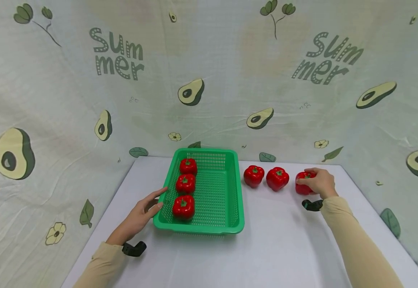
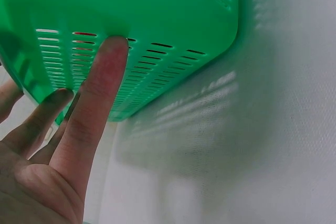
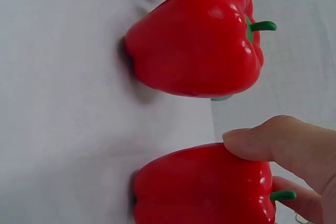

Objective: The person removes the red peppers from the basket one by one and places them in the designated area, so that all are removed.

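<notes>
At the far right of the table my right hand grips a red bell pepper from above. In the right wrist view the thumb presses that pepper's side, close to its green stem, and its base appears to sit on the table. My left hand is at the left wall of a green plastic basket, its fingers fairly straight. One fingertip touches the slotted wall in the left wrist view. Along the basket's left side three red bell peppers stand in a row, stems up.
Two more red bell peppers, one nearer the basket and one nearer my right hand, stand on the white table. Behind and beside the table hangs a pale cloth printed with avocados, leaves and lettering.
</notes>
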Tool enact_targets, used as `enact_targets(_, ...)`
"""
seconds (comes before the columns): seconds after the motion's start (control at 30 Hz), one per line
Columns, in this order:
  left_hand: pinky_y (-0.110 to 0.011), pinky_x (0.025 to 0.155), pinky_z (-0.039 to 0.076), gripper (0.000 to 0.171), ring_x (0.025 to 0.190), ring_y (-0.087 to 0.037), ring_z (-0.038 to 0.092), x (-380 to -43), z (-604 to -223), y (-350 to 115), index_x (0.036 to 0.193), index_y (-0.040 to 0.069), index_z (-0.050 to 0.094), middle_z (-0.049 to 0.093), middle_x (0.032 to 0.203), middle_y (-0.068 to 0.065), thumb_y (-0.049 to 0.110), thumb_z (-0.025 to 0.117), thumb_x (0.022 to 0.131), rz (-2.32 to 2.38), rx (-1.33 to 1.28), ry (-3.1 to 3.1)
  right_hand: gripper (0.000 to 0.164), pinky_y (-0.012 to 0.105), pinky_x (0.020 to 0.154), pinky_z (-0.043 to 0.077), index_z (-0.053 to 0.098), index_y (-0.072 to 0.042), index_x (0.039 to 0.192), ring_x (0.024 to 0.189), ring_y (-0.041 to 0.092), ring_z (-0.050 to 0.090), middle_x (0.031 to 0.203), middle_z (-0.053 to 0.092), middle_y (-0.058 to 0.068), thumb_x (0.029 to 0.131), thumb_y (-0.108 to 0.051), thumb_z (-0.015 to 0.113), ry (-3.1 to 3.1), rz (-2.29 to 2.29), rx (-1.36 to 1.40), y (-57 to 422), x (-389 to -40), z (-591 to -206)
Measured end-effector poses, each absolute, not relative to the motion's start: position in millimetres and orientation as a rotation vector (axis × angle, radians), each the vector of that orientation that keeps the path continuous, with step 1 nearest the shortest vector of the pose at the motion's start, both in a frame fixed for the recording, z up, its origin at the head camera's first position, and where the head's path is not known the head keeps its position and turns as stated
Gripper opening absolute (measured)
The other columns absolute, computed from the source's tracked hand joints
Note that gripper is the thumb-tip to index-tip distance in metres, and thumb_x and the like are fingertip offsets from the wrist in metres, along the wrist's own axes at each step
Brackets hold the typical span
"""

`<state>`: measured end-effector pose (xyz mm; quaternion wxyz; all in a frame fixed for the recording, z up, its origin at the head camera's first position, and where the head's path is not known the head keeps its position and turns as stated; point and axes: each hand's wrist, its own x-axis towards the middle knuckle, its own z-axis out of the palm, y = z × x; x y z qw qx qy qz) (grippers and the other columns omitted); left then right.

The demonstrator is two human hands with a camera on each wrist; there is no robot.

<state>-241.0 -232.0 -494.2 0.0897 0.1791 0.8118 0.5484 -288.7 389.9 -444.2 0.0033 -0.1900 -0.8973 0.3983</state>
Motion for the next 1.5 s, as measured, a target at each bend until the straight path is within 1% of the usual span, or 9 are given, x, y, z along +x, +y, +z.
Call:
enact_targets(0.1,-0.072,0.116,0.039,0.058,0.151,-0.047,0.044,-241.2,-495.6,-232.2,0.170,0.020,0.041,0.036,0.175,-0.014,0.030,0.059,0.116,1.643,0.531,2.409,0.076,0.062,0.092,0.062,0.043,0.007,0.161,0.140,0.064,0.035,0.154,0.035,0.043,0.099,-0.018,0.080,-2.819,1.241,-0.592,389.5,-290.2,-445.5)
enact_targets(0.73,-0.073,0.114,0.041,0.056,0.149,-0.047,0.046,-240.0,-499.0,-233.1,0.170,0.021,0.042,0.038,0.173,-0.015,0.029,0.058,0.116,1.643,0.549,2.423,0.077,0.062,0.092,0.062,0.042,0.008,0.161,0.138,0.064,0.036,0.153,0.036,0.043,0.099,-0.018,0.080,-2.867,1.214,-0.513,390.5,-293.5,-445.4)
enact_targets(0.9,-0.073,0.115,0.041,0.057,0.150,-0.048,0.046,-241.4,-499.6,-232.9,0.170,0.021,0.042,0.037,0.174,-0.015,0.028,0.058,0.116,1.649,0.557,2.412,0.077,0.059,0.090,0.063,0.042,0.008,0.161,0.137,0.064,0.036,0.153,0.037,0.043,0.099,-0.018,0.080,-2.882,1.204,-0.497,392.4,-293.7,-445.1)
enact_targets(1.13,-0.072,0.115,0.041,0.056,0.149,-0.047,0.047,-243.3,-499.8,-233.2,0.170,0.021,0.042,0.038,0.173,-0.015,0.028,0.058,0.116,1.654,0.559,2.412,0.082,0.055,0.087,0.064,0.039,0.005,0.164,0.135,0.063,0.038,0.153,0.036,0.045,0.098,-0.020,0.080,-2.903,1.168,-0.465,392.7,-293.4,-445.1)
enact_targets(1.33,-0.073,0.115,0.040,0.057,0.151,-0.048,0.045,-243.5,-499.6,-233.1,0.170,0.021,0.043,0.036,0.174,-0.015,0.029,0.059,0.116,1.651,0.556,2.413,0.082,0.055,0.087,0.065,0.039,0.007,0.162,0.134,0.062,0.040,0.151,0.037,0.045,0.097,-0.019,0.081,-2.928,1.159,-0.453,390.4,-293.5,-445.2)
enact_targets(1.5,-0.073,0.115,0.040,0.057,0.150,-0.047,0.046,-244.8,-499.7,-233.0,0.170,0.021,0.043,0.037,0.174,-0.014,0.029,0.059,0.116,1.651,0.561,2.415,0.082,0.055,0.086,0.065,0.038,0.009,0.162,0.134,0.063,0.041,0.151,0.038,0.044,0.098,-0.020,0.081,-2.929,1.160,-0.459,389.4,-293.0,-441.0)
